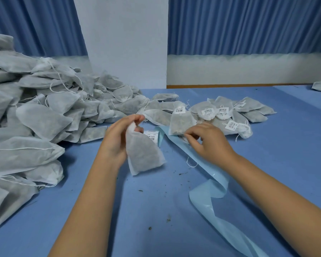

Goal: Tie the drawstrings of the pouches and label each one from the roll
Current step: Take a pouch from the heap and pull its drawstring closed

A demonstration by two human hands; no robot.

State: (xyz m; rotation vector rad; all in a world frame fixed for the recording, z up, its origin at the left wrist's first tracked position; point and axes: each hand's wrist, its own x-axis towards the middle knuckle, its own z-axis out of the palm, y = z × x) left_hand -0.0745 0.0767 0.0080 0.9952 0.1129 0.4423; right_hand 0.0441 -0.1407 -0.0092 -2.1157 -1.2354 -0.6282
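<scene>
My left hand (pixel 119 138) grips the gathered neck of a grey fabric pouch (pixel 144 154), which hangs down above the blue table. My right hand (pixel 208 140) has its fingers curled and pinches at the light blue backing strip (pixel 208 199) of the label roll, beside a labelled pouch (pixel 181 121). Whether a label is between the fingertips is hidden. The roll's white labels (pixel 152 135) show just behind the held pouch. A loose white string (pixel 191 164) lies by the strip.
A big heap of unlabelled grey pouches (pixel 35 117) fills the left side. A cluster of labelled pouches (pixel 226 114) lies behind my right hand. The backing strip curls toward the near right edge. Crumbs dot the blue table (pixel 156 210). A white pillar and blue curtains stand behind.
</scene>
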